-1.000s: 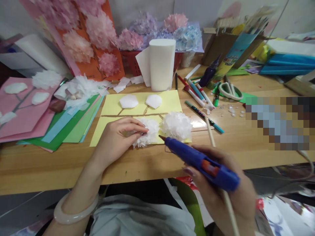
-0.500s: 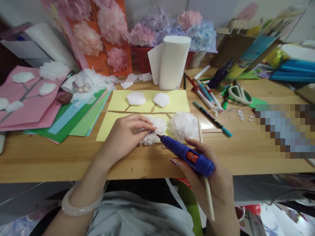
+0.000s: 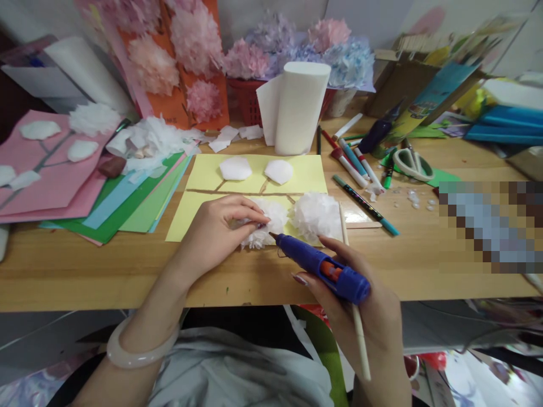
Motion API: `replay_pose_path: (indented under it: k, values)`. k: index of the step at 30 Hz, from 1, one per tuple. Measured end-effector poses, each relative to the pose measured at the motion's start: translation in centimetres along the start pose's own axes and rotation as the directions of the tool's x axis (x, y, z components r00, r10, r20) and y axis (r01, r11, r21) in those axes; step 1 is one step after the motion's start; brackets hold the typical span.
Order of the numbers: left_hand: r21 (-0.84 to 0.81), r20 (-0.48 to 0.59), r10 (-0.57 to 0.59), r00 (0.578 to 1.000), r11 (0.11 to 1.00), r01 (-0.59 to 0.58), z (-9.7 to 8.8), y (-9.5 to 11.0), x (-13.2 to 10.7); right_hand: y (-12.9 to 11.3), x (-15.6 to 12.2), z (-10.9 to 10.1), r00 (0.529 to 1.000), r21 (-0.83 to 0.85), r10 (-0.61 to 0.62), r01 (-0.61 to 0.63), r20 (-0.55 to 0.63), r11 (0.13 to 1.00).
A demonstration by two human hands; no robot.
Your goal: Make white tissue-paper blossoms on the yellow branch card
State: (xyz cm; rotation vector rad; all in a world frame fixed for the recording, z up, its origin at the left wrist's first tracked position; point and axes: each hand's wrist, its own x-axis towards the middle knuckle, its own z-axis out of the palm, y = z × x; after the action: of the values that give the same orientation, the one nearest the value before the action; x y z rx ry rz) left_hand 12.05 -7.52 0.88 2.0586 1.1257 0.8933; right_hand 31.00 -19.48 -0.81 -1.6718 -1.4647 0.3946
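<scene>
Brought glue gun closer to left hand than a second ago, gripping it plus stick in right hand; pinching flower, left-handed, at paper's edge, presumably to steady it.

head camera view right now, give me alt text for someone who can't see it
A person's right hand holds a blue glue gun and a pale stick, the gun pointing toward the left hand at a fluffy white flower. A second white flower is beside it, with yellow paper partly beneath both; coloured markers lie to the right.
</scene>
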Motion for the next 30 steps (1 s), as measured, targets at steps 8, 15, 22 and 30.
replay_pose_path:
  k: [8,15,22,30]
  values:
    - [0.015,0.008,0.015,1.000,1.000,-0.015,-0.03,-0.20,0.01,0.15,-0.19,-0.35,1.000,-0.050,-0.018,0.018,0.004,0.999]
    - [0.022,0.005,0.034,0.999,0.999,-0.034,-0.02,-0.27,0.01,0.05,0.02,-0.41,0.997,-0.089,-0.071,0.071,0.006,0.993]
    - [0.017,0.010,0.036,0.999,0.999,-0.036,-0.10,-0.29,-0.06,0.21,-0.38,0.14,0.997,-0.069,-0.080,0.080,-0.002,0.994]
    - [0.019,0.013,0.036,0.999,0.999,-0.037,-0.06,-0.41,-0.08,0.84,-0.08,-0.12,0.995,-0.124,-0.092,0.086,-0.045,0.989]
